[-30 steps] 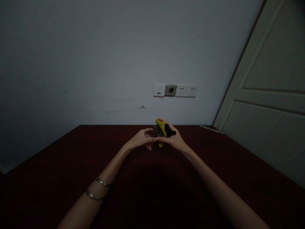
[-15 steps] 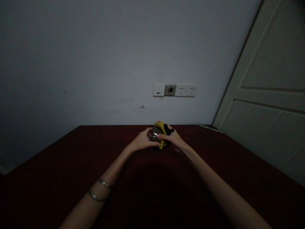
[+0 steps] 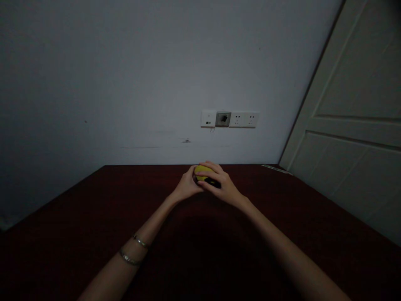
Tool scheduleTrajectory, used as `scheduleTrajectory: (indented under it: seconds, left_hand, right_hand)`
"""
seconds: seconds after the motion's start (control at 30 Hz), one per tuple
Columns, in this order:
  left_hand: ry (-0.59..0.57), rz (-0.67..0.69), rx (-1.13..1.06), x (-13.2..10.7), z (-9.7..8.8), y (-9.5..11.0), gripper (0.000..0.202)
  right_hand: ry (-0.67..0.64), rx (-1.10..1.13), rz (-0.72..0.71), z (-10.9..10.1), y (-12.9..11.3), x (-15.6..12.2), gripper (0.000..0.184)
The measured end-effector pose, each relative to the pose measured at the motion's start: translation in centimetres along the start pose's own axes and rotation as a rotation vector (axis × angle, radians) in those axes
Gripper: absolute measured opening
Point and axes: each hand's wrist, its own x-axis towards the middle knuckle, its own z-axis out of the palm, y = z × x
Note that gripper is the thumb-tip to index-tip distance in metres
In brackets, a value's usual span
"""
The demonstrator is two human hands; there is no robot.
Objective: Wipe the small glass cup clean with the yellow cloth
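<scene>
Yellow and black, a small cloth-like bundle (image 3: 203, 169) lies between the left hand (image 3: 187, 184) and the right hand (image 3: 227, 189), over the far part of the counter (image 3: 147, 184). The right hand bends around it, fingers across the yellow top and thumb along the black side; the left hand is cupped against its left side, thumb beneath. Whether the bundle rests on the counter or is held above it cannot be told, and anything inside is hidden by the fingers.

Likely faults: a soft surface may fold or slide under an uneven squeeze; should the left hand loosen first, the bundle could roll out on that side. Fingers crowded together may block one another, and the dim light makes a misplaced grip easy to miss.

Farther out, two bracelets (image 3: 129, 258) circle the left forearm, well apart from the bundle. Behind the counter rises the wall (image 3: 140, 75), a barrier to any forward push, bearing a row of sockets (image 3: 244, 120) and a dark scuff (image 3: 186, 141). A thin pale strip (image 3: 276, 169) lies at the counter's far right, near the panelled door (image 3: 347, 129), which bounds that side.
</scene>
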Motion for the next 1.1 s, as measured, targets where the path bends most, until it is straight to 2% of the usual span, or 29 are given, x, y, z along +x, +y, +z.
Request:
scheduleTrajectory:
  seconds: [0.07, 0.2, 0.3, 0.43, 0.5, 0.57, 0.67, 0.77, 0.83, 0.9, 1.0, 1.1]
  left_hand:
    - [-0.012, 0.037, 0.001, 0.0, 0.1, 0.4, 0.064]
    - [-0.037, 0.105, -0.004, -0.1, 0.4, 1.3, 0.072]
    - [-0.014, 0.087, 0.002, 0.0, 0.5, 1.3, 0.072]
    - [0.058, 0.017, 0.083, 0.1, 0.1, 0.9, 0.06]
    - [0.072, 0.048, 0.07, 0.1, -0.1, 0.9, 0.056]
    - [0.059, 0.082, 0.004, 0.1, -0.2, 1.0, 0.059]
    - [0.024, 0.068, -0.111, 0.0, 0.1, 1.1, 0.068]
    - [-0.005, 0.036, -0.193, -0.1, 0.4, 1.0, 0.072]
    - [-0.018, 0.019, -0.242, -0.2, 0.5, 0.8, 0.073]
    - [-0.02, 0.005, -0.278, -0.2, 0.5, 0.8, 0.071]
    - [0.003, -0.032, -0.317, 0.0, 0.4, 1.0, 0.068]
    - [0.019, -0.075, -0.364, 0.1, 0.3, 1.3, 0.069]
  right_hand:
    - [0.072, 0.067, 0.025, 0.0, 0.1, 0.1, 0.025]
    - [0.233, 0.265, 0.184, 0.1, 0.5, 0.6, 0.021]
    - [0.289, 0.268, 0.212, 0.2, 0.0, 0.8, 0.02]
    - [0.165, 0.031, 0.02, 0.3, -1.4, 0.4, 0.022]
    - [0.098, -0.059, -0.064, 0.3, -1.8, 0.3, 0.024]
    - [0.099, -0.057, -0.071, 0.3, -1.9, 0.3, 0.025]
    - [0.217, 0.102, 0.041, 0.2, -1.5, 0.5, 0.022]
    - [0.335, 0.3, 0.218, 0.2, -0.9, 1.0, 0.02]
    - [0.361, 0.37, 0.333, 0.3, -0.8, 1.2, 0.024]
    - [0.373, 0.38, 0.37, 0.3, -0.9, 1.3, 0.027]
    - [0.371, 0.305, 0.243, 0.3, -1.5, 1.0, 0.024]
    - [0.3, 0.194, 0.094, 0.2, -2.0, 0.5, 0.025]
